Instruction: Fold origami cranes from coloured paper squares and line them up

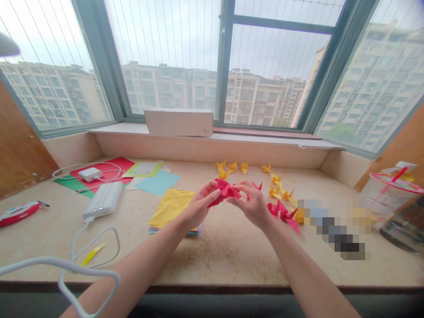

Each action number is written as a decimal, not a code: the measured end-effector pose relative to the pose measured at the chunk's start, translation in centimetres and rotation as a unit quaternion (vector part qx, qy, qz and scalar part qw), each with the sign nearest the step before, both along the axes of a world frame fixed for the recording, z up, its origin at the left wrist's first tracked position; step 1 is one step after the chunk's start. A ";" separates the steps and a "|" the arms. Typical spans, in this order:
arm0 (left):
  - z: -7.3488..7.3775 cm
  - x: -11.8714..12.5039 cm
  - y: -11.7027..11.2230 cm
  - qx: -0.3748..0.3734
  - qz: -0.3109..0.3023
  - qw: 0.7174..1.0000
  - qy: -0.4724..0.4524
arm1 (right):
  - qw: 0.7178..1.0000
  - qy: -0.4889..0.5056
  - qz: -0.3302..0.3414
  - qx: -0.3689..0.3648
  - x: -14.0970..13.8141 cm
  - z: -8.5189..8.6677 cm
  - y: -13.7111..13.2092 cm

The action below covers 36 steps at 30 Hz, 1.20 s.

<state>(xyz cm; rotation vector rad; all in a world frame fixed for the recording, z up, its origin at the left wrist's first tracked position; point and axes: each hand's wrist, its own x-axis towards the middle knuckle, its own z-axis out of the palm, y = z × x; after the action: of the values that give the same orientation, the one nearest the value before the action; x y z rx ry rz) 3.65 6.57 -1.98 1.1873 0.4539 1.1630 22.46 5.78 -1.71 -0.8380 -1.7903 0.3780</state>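
Observation:
A red origami crane [226, 189] is held up between my two hands above the counter. My left hand [202, 199] pinches its left side between thumb and fingers. On the other side my right hand [250, 202] has thumb and fingertips closed on its edge. Beyond and to the right lie several yellow paper cranes [244, 167] in a loose curve. More red paper cranes [283, 213] sit just right of my right hand. A stack of paper with a yellow sheet [170, 207] on top lies left of my left hand, partly behind the forearm.
Coloured sheets, including a light blue one [159, 182], lie at the back left. A white power bank [103, 199], charger [90, 174] and looping cable [89, 267] occupy the left. At right stands a clear cup [386, 198]. A white box [179, 123] rests on the window ledge.

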 end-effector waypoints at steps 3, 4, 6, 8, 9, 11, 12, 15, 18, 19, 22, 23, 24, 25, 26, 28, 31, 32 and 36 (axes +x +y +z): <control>0.0 -0.1 0.0 0.003 -0.006 1.000 0.011 | 0.999 0.025 0.021 -0.032 -0.1 0.0 0.0; 0.0 -0.1 0.0 0.004 -0.008 1.000 0.016 | 0.998 0.031 0.027 -0.040 -0.2 -0.1 0.0; 0.0 -0.1 0.0 0.008 -0.012 1.000 0.024 | 0.997 0.042 0.038 -0.045 -0.2 -0.3 0.2; 0.1 -0.1 -0.1 0.008 -0.015 0.999 0.030 | 0.996 0.054 0.055 -0.039 -0.2 -0.4 0.3; 0.1 -0.1 -0.2 0.004 -0.016 0.999 0.032 | 0.996 0.059 0.064 -0.032 -0.2 -0.5 0.4; 0.2 -0.1 -0.3 -0.011 -0.022 0.999 0.031 | 0.995 0.062 0.079 -0.019 -0.1 -0.6 0.3; 0.2 -0.1 -0.3 -0.016 -0.029 0.999 0.027 | 0.995 0.061 0.084 -0.013 -0.1 -0.5 0.3; 0.1 0.0 -0.3 -0.003 -0.046 0.999 0.007 | 0.995 0.033 0.090 -0.001 -0.2 -0.3 -0.2; -0.2 0.1 -0.2 0.021 -0.033 0.999 0.001 | 0.997 0.001 0.076 0.025 -0.4 -0.1 -0.5; -0.2 0.0 -0.2 0.025 -0.026 0.999 0.001 | 0.997 -0.006 0.066 0.038 -0.4 -0.1 -0.5; 0.0 0.0 -0.2 0.011 -0.023 1.000 -0.001 | 0.997 -0.020 0.025 0.075 -0.4 -0.2 -0.3; 0.1 -0.1 -0.2 0.001 -0.023 1.000 -0.005 | 0.996 -0.023 0.008 0.083 -0.4 -0.2 -0.2; 0.2 -0.1 -0.2 -0.006 -0.023 1.000 -0.011 | 0.996 -0.026 -0.009 0.087 -0.3 -0.2 -0.1; 0.3 -0.1 -0.2 -0.010 -0.023 1.000 -0.018 | 0.996 -0.027 -0.024 0.087 -0.3 -0.2 -0.1; 0.3 -0.2 -0.2 -0.011 -0.021 0.999 -0.026 | 0.995 -0.027 -0.034 0.084 -0.3 -0.2 -0.1; 0.4 -0.2 -0.1 -0.010 -0.019 0.999 -0.040 | 0.996 -0.030 -0.041 0.076 -0.3 0.0 -0.1; 0.4 -0.3 -0.2 -0.021 -0.011 0.999 -0.046 | 0.996 -0.040 -0.028 0.074 -0.2 0.1 -0.2; 0.4 -0.3 -0.2 -0.024 -0.006 0.999 -0.048 | 0.996 -0.043 -0.023 0.076 -0.2 0.1 -0.2; 0.6 -0.3 -0.2 -0.030 0.028 0.998 -0.056 | 0.996 -0.040 0.001 0.084 0.1 0.1 0.0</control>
<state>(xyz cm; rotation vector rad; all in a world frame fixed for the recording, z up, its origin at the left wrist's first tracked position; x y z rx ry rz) 3.33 6.33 -1.34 1.0583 0.4354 1.2491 22.53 5.73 -1.59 -0.7416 -1.8687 0.1952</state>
